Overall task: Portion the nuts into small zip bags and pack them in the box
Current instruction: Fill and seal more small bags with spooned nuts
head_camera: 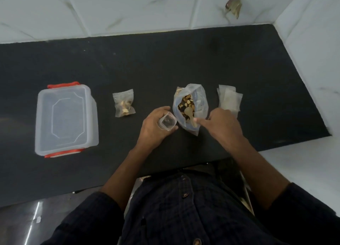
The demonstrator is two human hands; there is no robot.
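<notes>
On the far left of the dark bench (184,60), a clear plastic box (66,118) with red clips is sitting closed under its lid; no label or writing is showing on it. Just to its right, well apart from the hands, a small filled zip bag (124,103) is lying flat with nuts showing through the plastic, and it is bearing no readable print.

Nearer the middle, the left hand (156,127) is curling closed around a small clear zip bag (167,122), holding its mouth open and facing upward; the inside of this bag is looking dark, and I cannot tell whether anything is in it. Just beside it, the large bag of nuts (190,107) is standing open on the bench. A small wooden spoon (190,115) is resting inside it, bowl on the nuts. The right hand (220,124) is pinching the spoon's handle at the bag's near edge, the other fingers loosely bent.

Behind the right hand, a stack of empty zip bags (230,98) is lying on the bench, its near edge hidden by the knuckles. Nothing legible is appearing anywhere.
</notes>
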